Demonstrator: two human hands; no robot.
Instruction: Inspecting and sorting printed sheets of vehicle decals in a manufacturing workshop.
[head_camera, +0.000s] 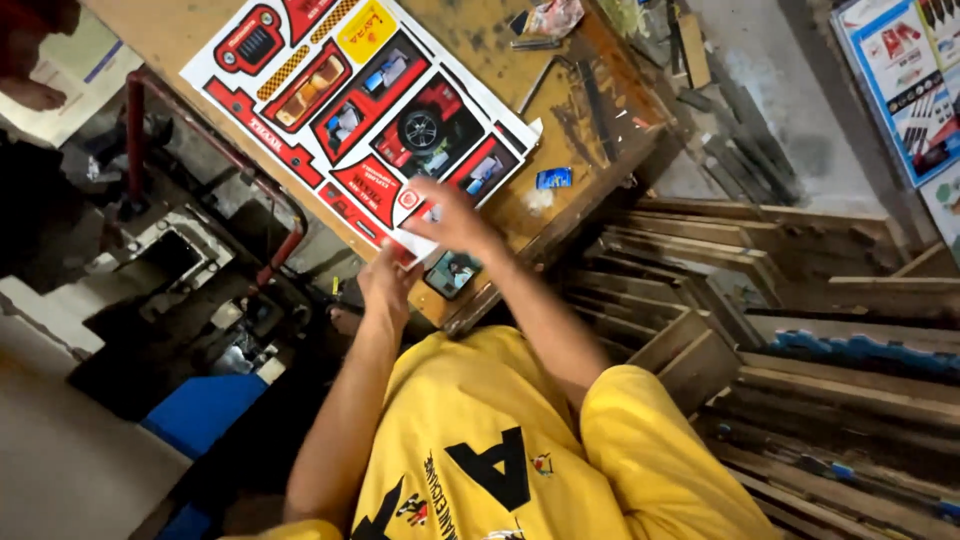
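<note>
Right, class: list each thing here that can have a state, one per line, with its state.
Sticker sheet: flat on the bench, near edge lifted.
Left hand: pinching the sheet's near edge.
Right hand: fingers pressed on the sheet.
Bench: worn, stained.
Blue packet: lying flat on the bench.

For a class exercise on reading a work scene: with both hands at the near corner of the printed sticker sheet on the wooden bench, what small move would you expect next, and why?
Probably peeling the corner a little further. The right hand rests on the sticker sheet at its near edge, and the left hand pinches a white flap lifting from that corner. The rest lies flat on the wooden bench.
</note>
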